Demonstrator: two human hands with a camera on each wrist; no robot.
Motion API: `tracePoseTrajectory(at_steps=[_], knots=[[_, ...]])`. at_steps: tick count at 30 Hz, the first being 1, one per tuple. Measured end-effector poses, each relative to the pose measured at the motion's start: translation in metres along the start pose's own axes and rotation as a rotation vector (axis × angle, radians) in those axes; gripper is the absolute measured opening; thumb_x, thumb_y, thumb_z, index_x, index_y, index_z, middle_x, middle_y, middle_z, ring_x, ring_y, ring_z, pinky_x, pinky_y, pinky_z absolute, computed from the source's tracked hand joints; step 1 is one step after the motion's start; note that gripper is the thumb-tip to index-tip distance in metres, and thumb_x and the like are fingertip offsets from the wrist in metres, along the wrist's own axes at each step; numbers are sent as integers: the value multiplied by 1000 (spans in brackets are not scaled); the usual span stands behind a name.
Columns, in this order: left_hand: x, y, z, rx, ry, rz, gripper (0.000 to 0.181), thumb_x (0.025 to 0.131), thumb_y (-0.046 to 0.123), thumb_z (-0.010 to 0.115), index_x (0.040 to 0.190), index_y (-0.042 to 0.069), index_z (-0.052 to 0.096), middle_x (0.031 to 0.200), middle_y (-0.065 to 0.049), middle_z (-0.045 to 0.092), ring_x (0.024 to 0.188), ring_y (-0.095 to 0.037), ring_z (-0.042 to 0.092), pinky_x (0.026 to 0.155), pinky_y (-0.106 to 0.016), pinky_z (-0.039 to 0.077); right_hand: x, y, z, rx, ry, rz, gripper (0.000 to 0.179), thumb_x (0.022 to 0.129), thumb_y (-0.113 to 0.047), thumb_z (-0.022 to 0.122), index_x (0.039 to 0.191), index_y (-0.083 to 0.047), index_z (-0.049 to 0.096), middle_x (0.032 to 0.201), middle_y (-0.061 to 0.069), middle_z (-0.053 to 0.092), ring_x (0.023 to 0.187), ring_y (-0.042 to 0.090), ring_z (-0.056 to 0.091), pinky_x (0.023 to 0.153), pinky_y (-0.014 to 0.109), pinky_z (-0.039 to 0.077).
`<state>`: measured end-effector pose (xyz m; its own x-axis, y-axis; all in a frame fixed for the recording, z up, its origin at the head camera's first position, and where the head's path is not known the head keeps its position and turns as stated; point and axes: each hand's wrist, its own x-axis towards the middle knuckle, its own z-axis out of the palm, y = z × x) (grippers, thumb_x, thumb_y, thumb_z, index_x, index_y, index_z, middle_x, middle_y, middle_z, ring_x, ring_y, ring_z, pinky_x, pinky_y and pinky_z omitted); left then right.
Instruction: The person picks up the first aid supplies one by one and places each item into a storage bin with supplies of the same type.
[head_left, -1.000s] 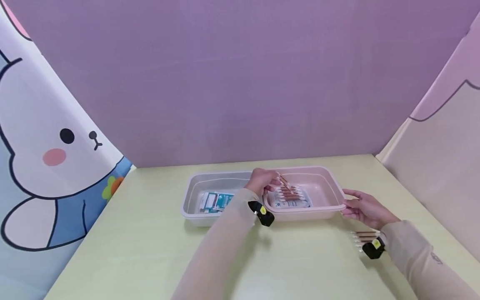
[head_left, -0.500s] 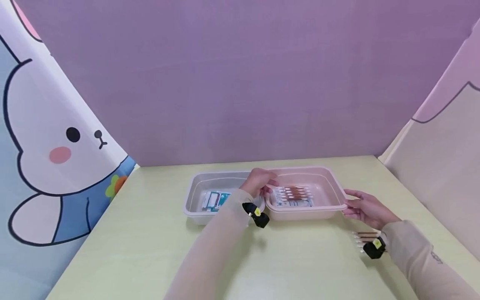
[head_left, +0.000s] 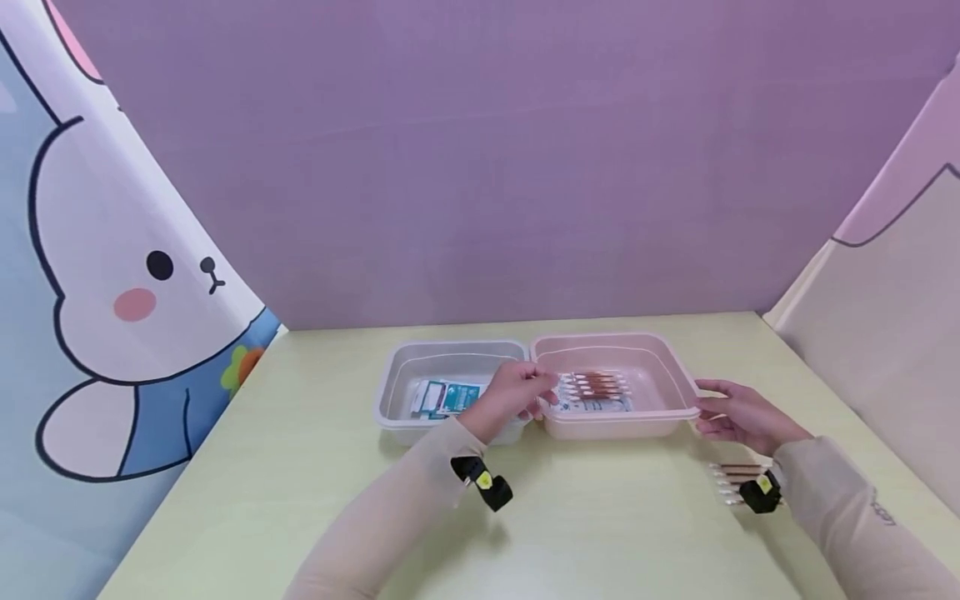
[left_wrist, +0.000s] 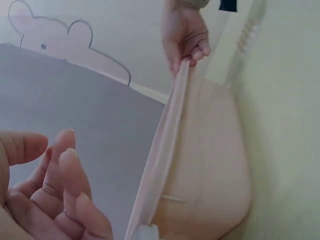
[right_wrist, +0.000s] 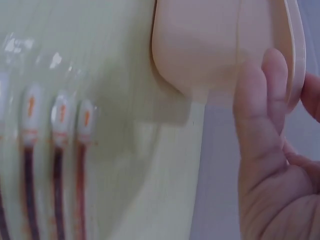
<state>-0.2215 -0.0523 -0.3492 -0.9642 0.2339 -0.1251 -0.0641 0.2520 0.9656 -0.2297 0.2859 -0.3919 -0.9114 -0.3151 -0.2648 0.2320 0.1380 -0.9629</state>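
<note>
In the head view my right hand (head_left: 742, 417) pinches the right end of the rim of a pink plastic tray (head_left: 615, 428). Inside that tray a strip of brown-stemmed cotton swabs (head_left: 596, 385) lies on a pale clear packet (head_left: 600, 406). My left hand (head_left: 510, 396) hovers at the pink tray's left end, in front of the grey tray (head_left: 405, 429). In the left wrist view its fingers (left_wrist: 75, 172) are loosely bent, with nothing between them. Another strip of swabs (right_wrist: 59, 125) lies on the table below my right wrist.
The grey tray holds teal-and-white packets (head_left: 453, 398), partly hidden by my left hand. Both trays stand side by side near the purple back panel (head_left: 480, 167). Printed panels, one with a rabbit (head_left: 135, 233), flank the pale table (head_left: 330, 467).
My left hand has let go of the swab strip, which now lies flat in the pink tray, and has drawn back towards me. My right hand stays on the rim.
</note>
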Motion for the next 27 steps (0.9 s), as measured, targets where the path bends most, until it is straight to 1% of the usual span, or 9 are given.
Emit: tracePoseTrajectory(at_steps=[3, 6, 10, 13, 17, 19, 21, 25, 27], knots=[[-9, -4, -2, 15, -10, 19, 18, 95, 17, 60, 97, 1, 68, 76, -4, 67, 52, -15, 51, 50, -22, 39, -3, -1, -2, -55, 18, 6, 66, 100, -10, 48, 143, 14, 5, 84, 4, 63, 70, 13, 66, 71, 31, 55], [-17, -9, -3, 6, -19, -15, 20, 94, 19, 61, 100, 2, 68, 81, -7, 68, 54, -15, 50, 53, -23, 39, -8, 0, -8, -120, 32, 8, 66, 99, -11, 50, 143, 15, 9, 85, 3, 63, 72, 14, 66, 71, 32, 55], [-27, -18, 0, -53, -35, -77, 24, 92, 21, 61, 102, -1, 69, 87, -12, 69, 52, -12, 48, 51, -23, 37, -19, 3, -18, -221, 50, 31, 69, 95, -8, 54, 143, 15, 11, 88, 2, 64, 76, 17, 66, 73, 35, 55], [-31, -28, 4, -91, -37, -103, 26, 90, 21, 62, 100, -3, 68, 83, -9, 70, 48, -9, 47, 48, -21, 35, -26, 5, -26, -306, 65, 50, 71, 92, -8, 58, 143, 14, 13, 95, 4, 64, 82, 20, 64, 76, 38, 54], [-34, -41, 12, -122, -21, -131, 27, 90, 23, 62, 97, -2, 67, 82, -5, 70, 48, -8, 48, 48, -21, 34, -33, 8, -32, -404, 60, 37, 71, 92, -11, 59, 142, 16, 16, 105, 14, 63, 92, 25, 63, 80, 43, 52], [-35, -47, 15, -150, -22, -136, 28, 90, 24, 62, 100, -1, 67, 83, -5, 71, 48, -8, 49, 48, -21, 34, -35, 9, -33, -448, 52, 8, 70, 92, -11, 59, 140, 17, 18, 107, 18, 62, 94, 27, 62, 80, 46, 52], [-36, -53, 18, -187, -41, -139, 28, 91, 24, 61, 104, -1, 65, 83, -4, 70, 49, -7, 50, 49, -20, 36, -37, 10, -34, -515, 58, -24, 68, 92, -10, 61, 138, 18, 21, 106, 18, 60, 94, 27, 61, 78, 46, 52], [-39, -63, 24, -260, -84, -164, 28, 95, 23, 56, 111, 1, 61, 81, 1, 68, 50, -6, 51, 51, -20, 39, -42, 14, -35, -734, 82, -137, 60, 86, -7, 67, 130, 19, 37, 101, 17, 59, 90, 26, 60, 72, 39, 51], [-40, -67, 27, -290, -76, -178, 28, 96, 21, 55, 114, 0, 60, 82, 1, 68, 50, -6, 51, 51, -19, 40, -45, 17, -35, -835, 88, -197, 56, 82, -6, 71, 125, 18, 44, 99, 17, 60, 88, 29, 61, 70, 35, 50]])
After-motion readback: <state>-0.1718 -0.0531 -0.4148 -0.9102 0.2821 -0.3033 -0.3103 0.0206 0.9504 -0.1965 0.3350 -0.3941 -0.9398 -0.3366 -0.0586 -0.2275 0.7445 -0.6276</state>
